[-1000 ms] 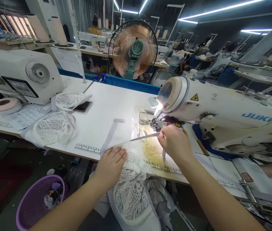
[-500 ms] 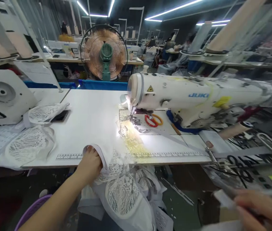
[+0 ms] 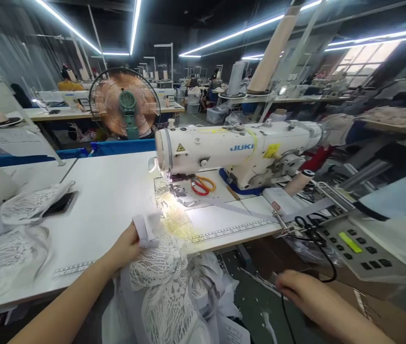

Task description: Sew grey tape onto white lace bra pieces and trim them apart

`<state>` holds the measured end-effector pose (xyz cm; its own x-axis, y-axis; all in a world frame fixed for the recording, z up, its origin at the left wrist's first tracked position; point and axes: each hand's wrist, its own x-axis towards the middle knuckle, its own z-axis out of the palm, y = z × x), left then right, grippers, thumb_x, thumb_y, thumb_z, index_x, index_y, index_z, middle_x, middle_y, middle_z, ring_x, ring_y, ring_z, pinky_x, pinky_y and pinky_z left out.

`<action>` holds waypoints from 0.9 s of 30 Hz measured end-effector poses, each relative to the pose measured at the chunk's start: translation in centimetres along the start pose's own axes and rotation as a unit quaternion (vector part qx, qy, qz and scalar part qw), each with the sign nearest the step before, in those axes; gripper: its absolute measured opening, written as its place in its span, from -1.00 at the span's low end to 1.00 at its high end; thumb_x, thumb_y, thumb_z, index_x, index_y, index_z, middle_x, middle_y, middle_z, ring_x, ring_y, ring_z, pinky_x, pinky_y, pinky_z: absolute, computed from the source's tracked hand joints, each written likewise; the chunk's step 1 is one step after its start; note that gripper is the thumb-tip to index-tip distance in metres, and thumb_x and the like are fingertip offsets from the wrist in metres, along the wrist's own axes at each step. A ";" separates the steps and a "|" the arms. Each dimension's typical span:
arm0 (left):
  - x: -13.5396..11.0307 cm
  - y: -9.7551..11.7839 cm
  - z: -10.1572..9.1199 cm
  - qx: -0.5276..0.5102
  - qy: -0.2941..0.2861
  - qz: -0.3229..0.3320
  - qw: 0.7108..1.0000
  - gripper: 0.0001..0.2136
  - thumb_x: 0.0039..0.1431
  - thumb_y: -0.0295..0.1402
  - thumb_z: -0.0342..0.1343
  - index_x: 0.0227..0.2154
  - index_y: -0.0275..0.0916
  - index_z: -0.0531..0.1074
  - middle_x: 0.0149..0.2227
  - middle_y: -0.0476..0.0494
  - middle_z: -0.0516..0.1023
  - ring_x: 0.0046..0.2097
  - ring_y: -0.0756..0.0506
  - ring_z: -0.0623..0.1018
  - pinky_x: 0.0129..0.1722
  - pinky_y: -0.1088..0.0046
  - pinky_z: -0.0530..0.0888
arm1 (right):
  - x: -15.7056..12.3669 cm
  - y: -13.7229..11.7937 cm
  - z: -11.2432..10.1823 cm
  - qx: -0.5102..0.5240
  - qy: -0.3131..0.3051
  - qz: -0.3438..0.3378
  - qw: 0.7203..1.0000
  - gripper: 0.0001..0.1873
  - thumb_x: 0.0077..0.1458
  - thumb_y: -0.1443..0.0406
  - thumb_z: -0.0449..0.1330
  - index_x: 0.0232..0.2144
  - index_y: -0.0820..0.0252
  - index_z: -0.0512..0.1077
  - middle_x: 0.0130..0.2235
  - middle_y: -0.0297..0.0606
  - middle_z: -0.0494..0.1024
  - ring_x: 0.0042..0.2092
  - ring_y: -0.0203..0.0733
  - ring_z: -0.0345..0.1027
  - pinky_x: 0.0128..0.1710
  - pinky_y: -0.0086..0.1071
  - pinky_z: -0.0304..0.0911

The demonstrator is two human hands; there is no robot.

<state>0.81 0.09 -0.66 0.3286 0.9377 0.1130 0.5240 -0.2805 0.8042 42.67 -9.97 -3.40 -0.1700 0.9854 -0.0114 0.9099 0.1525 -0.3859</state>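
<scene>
My left hand (image 3: pixel 126 246) is closed on the white band of a lace bra (image 3: pixel 169 291) at the table's front edge. The bra's lace cups and straps hang over the edge, with a printed label (image 3: pixel 236 332) among them. To the lower right, away from the table, my right hand (image 3: pixel 296 289) is closed. A small, shiny tip shows at its fingers, too blurred to name. Beyond the bra stands a white sewing machine (image 3: pixel 206 148), its lamp lighting the needle area. Red-and-orange-handled scissors (image 3: pixel 203 185) lie behind its presser foot.
Further lace bra pieces (image 3: pixel 12 248) and a dark phone (image 3: pixel 60 204) lie at the left. An awl (image 3: pixel 238 198) and a thread cone (image 3: pixel 299 181) are to the right, near a control box (image 3: pixel 367 248) with cables. A fan (image 3: pixel 126 105) stands behind the table (image 3: pixel 105 186).
The view has swung to the right. My right hand has moved inward, and the white scrap seen by it is no longer at its fingers. My left hand still grips the bra band.
</scene>
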 end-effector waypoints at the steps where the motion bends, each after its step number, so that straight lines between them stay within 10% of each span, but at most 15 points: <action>1: 0.5 0.0 0.1 -0.021 0.012 -0.009 1.000 -0.70 -0.01 -0.17 0.09 -0.25 -0.24 0.32 -0.27 -0.15 0.44 -0.18 -0.21 0.45 -0.21 0.22 0.47 | 0.9 -0.9 -0.8 0.029 -0.027 -0.022 0.999 -0.77 -0.03 0.33 0.03 -0.55 0.07 0.47 -0.46 -0.25 0.53 -0.45 -0.17 0.41 -0.45 -0.37 0.29; 7: 4.0 0.1 0.4 -0.105 0.067 -0.016 0.992 -0.58 0.15 -0.23 -0.06 0.08 -0.15 0.09 -0.15 -0.12 0.30 -0.03 -0.13 0.44 -0.15 0.31 0.48 | 10.6 -4.3 -3.5 0.063 0.078 -0.033 0.994 -0.55 0.03 0.38 0.05 0.01 0.16 0.34 -0.22 -0.22 0.54 -0.25 -0.21 0.41 -0.22 -0.36 0.33; 13: 5.6 -1.8 0.5 0.246 0.064 0.155 0.955 -0.87 0.16 -0.40 -0.15 -0.26 -0.24 0.25 -0.14 -0.22 0.31 -0.07 -0.11 0.44 -0.13 0.27 0.49 | 20.7 -4.5 -2.6 0.038 0.138 0.048 0.989 -0.56 -0.02 0.45 0.10 -0.03 0.35 0.35 -0.16 -0.02 0.50 -0.25 -0.14 0.42 -0.19 -0.31 0.30; 17: 5.7 -2.3 0.6 0.319 0.039 0.154 0.934 -0.86 0.14 -0.42 -0.14 -0.28 -0.26 0.29 -0.08 -0.29 0.35 0.04 -0.20 0.37 -0.04 0.15 0.43 | 18.1 -6.8 -2.9 0.052 0.162 0.020 0.985 -0.69 0.10 0.38 -0.01 -0.14 0.33 0.41 0.06 0.12 0.33 0.04 0.01 0.24 0.00 -0.21 0.15; 19: 6.1 -2.4 0.6 0.345 0.024 0.148 0.927 -0.80 0.14 -0.41 -0.13 -0.20 -0.30 0.30 -0.02 -0.31 0.36 0.08 -0.22 0.34 0.03 0.14 0.38 | 14.4 -8.5 -2.3 0.100 0.129 -0.021 0.986 -0.70 0.16 0.30 -0.08 -0.31 0.18 0.46 -0.15 -0.09 0.49 -0.14 -0.14 0.37 -0.14 -0.34 0.26; 23: 7.1 -2.2 0.2 0.379 -0.008 0.148 0.913 -0.70 0.18 -0.37 -0.17 -0.08 -0.35 0.29 0.07 -0.33 0.32 0.12 -0.24 0.30 0.10 0.18 0.30 | 8.1 -12.3 3.4 0.380 -0.315 -0.144 0.858 -0.75 -0.05 0.11 0.19 -0.38 0.10 0.53 -0.28 -0.20 0.56 -0.26 -0.13 0.41 -0.27 -0.32 0.30; 25: 7.5 -2.4 0.0 0.374 -0.014 0.166 0.912 -0.68 0.20 -0.34 -0.21 -0.07 -0.36 0.29 0.06 -0.36 0.33 0.11 -0.26 0.32 0.08 0.16 0.32 | 7.0 -14.4 7.9 0.488 -0.293 0.027 0.821 -0.40 -0.43 0.03 0.39 -0.25 0.14 0.48 -0.27 -0.19 0.54 -0.27 -0.09 0.40 -0.29 -0.28 0.31; 27: 7.9 -2.9 -0.1 0.378 -0.005 0.193 0.905 -0.66 0.18 -0.28 -0.21 -0.10 -0.35 0.30 0.02 -0.39 0.36 0.06 -0.30 0.37 0.04 0.12 0.35 | 7.4 -16.2 11.6 0.659 -0.230 0.089 0.710 -0.14 -0.58 -0.04 0.41 -0.12 0.11 0.39 -0.15 -0.22 0.49 -0.17 -0.09 0.39 -0.18 -0.25 0.29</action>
<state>1.84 8.28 -2.04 0.6069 0.7392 0.2918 0.7558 -0.6504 0.0757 22.29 -5.99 -7.92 -0.4788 0.8044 -0.3518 -0.1616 -0.4746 -0.8652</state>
